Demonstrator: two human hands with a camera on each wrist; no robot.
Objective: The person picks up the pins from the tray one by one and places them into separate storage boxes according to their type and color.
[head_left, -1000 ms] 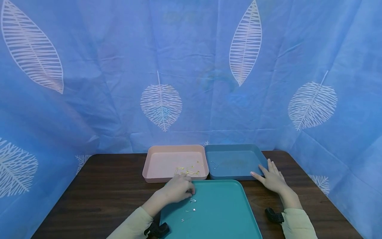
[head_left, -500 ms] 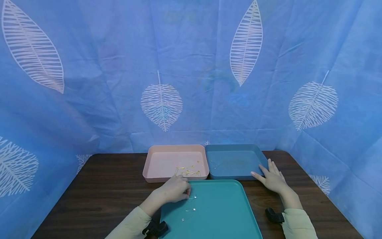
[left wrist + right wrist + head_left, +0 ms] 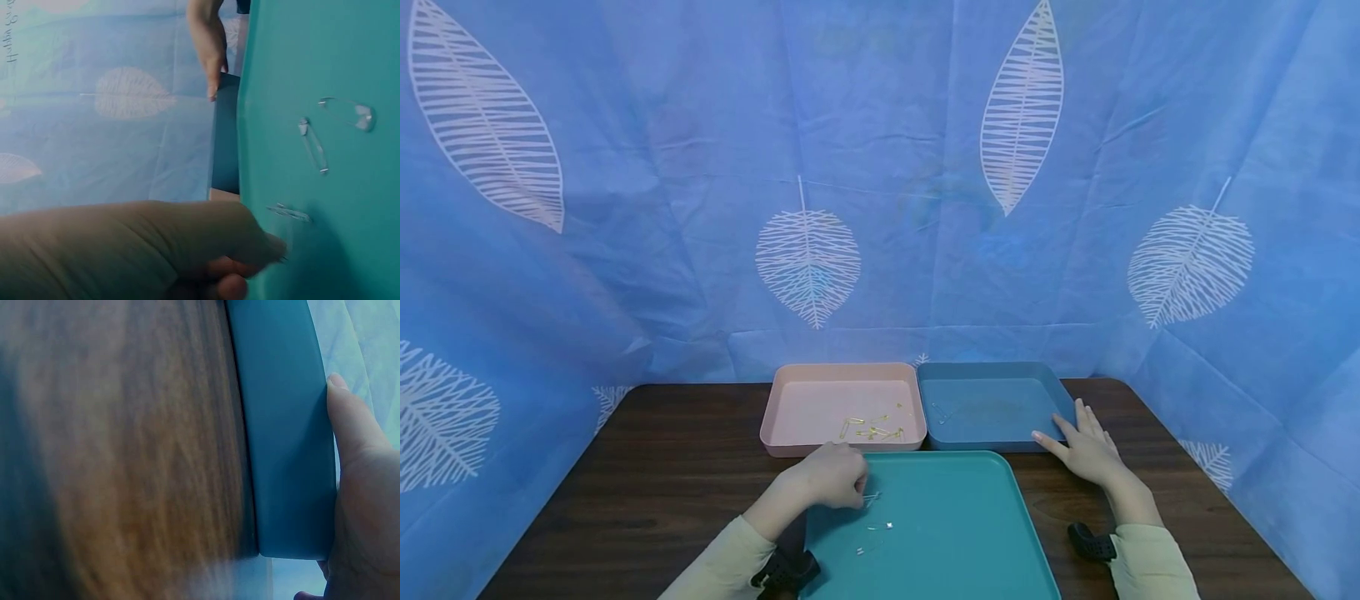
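My left hand (image 3: 831,477) is over the left far part of the green tray (image 3: 955,517), fingers curled and thumb against them. A sliver of metal shows at its fingertips in the left wrist view, where it pinches a safety pin. Right beside the fingertips is a silver safety pin (image 3: 289,213). Two more silver pins lie nearer me, one closed pin (image 3: 314,147) and one wider pin (image 3: 364,117). My right hand (image 3: 1088,452) rests with spread fingers at the right front corner of the blue tray (image 3: 985,437), its thumb (image 3: 350,419) on the rim.
The pink tray (image 3: 786,417), behind my left hand, holds several gold safety pins (image 3: 880,432). Faint silver pins (image 3: 942,412) lie at the left inside the blue tray. All trays stand on a dark wooden table (image 3: 647,483), with a blue leaf-print cloth (image 3: 880,275) hanging behind.
My left hand has drawn a little left across the green tray, and the silver pin at its fingertips has shifted left with it. My right hand has stayed at the blue tray.
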